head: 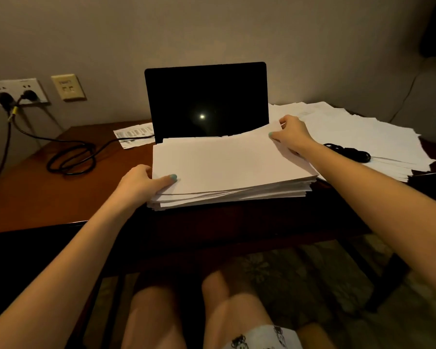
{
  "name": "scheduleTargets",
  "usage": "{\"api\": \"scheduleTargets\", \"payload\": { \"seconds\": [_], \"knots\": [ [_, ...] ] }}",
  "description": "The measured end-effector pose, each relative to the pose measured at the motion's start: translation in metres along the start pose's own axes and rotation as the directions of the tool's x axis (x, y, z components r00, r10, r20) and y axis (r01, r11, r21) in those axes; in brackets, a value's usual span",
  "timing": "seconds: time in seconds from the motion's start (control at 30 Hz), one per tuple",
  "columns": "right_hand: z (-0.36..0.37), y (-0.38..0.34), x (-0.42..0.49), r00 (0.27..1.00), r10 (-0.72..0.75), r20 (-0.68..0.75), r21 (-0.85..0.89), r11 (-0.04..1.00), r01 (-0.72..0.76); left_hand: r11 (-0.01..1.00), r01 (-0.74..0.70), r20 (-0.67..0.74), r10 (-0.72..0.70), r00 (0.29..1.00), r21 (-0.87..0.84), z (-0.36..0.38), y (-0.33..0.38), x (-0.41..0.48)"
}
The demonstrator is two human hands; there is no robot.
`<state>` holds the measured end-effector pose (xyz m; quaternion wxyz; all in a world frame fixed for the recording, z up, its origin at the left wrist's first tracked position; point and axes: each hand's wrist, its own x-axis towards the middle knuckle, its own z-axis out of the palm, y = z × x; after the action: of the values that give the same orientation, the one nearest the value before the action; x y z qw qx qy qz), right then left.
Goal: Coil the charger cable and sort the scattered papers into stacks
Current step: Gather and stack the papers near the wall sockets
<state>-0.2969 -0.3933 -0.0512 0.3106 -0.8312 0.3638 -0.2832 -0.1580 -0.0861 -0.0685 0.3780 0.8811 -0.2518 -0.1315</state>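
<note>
A thick stack of white papers (pixel 227 167) lies on the desk in front of the open laptop (pixel 207 102). My left hand (pixel 141 182) grips the stack's near left corner, thumb on top. My right hand (pixel 291 133) pinches the far right corner of the top sheets, lifting them slightly. More white papers (pixel 363 132) lie spread loosely at the right, with a coiled black cable (pixel 350 152) resting on them. A second black cable (pixel 71 157) lies in loose loops at the left and runs up to a wall socket (pixel 18 93).
A printed sheet (pixel 134 134) lies behind the laptop's left side. The brown desk (pixel 48 192) meets the wall at the back; its front edge runs just below the stack. My knees show under the desk.
</note>
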Motion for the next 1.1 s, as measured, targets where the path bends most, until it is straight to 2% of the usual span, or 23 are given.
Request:
{"api": "scheduleTargets", "payload": {
  "seconds": [0.07,0.2,0.27,0.4,0.53,0.67,0.8,0.9,1.0,1.1],
  "knots": [
    [0.0,-0.001,-0.003,0.999,0.018,0.04,-0.081,0.997,-0.015,0.999,0.046,0.03,-0.047,0.998,0.026,-0.001,0.001,0.003],
    [-0.005,0.004,-0.017,0.985,0.074,0.156,-0.131,0.99,-0.054,0.994,0.111,0.05,-0.112,0.992,0.016,-0.006,0.007,0.01],
    [-0.006,0.007,-0.026,0.977,0.073,0.2,-0.125,0.991,-0.049,0.991,0.12,0.044,-0.123,0.991,0.062,-0.007,0.009,0.014],
    [-0.008,0.011,-0.039,0.981,0.071,0.183,-0.05,0.997,-0.063,0.979,0.155,0.056,-0.163,0.985,0.129,-0.013,0.015,0.019],
    [-0.011,0.004,-0.047,0.974,0.069,0.216,-0.022,0.998,-0.065,0.986,0.167,0.084,-0.169,0.982,0.029,-0.018,0.022,0.023],
    [-0.018,-0.001,-0.053,0.965,0.129,0.23,0.046,0.989,-0.143,0.937,0.297,0.257,-0.245,0.935,-0.185,-0.02,0.017,0.02],
    [-0.024,-0.004,-0.061,0.944,0.189,0.269,0.08,0.973,-0.217,0.914,0.255,0.252,-0.179,0.951,-0.314,-0.014,0.019,0.015],
    [-0.022,-0.004,-0.067,0.954,0.162,0.253,0.101,0.976,-0.192,0.877,0.204,0.245,-0.103,0.964,-0.436,-0.007,0.022,0.004],
    [-0.022,-0.007,-0.073,0.951,0.152,0.269,0.063,0.983,-0.174,0.887,0.168,0.236,-0.069,0.969,-0.43,-0.004,0.015,-0.009],
    [-0.019,-0.012,-0.074,0.943,0.138,0.302,0.044,0.986,-0.159,0.92,0.111,0.1,-0.079,0.992,-0.376,-0.007,0.004,-0.012]
  ]
}}
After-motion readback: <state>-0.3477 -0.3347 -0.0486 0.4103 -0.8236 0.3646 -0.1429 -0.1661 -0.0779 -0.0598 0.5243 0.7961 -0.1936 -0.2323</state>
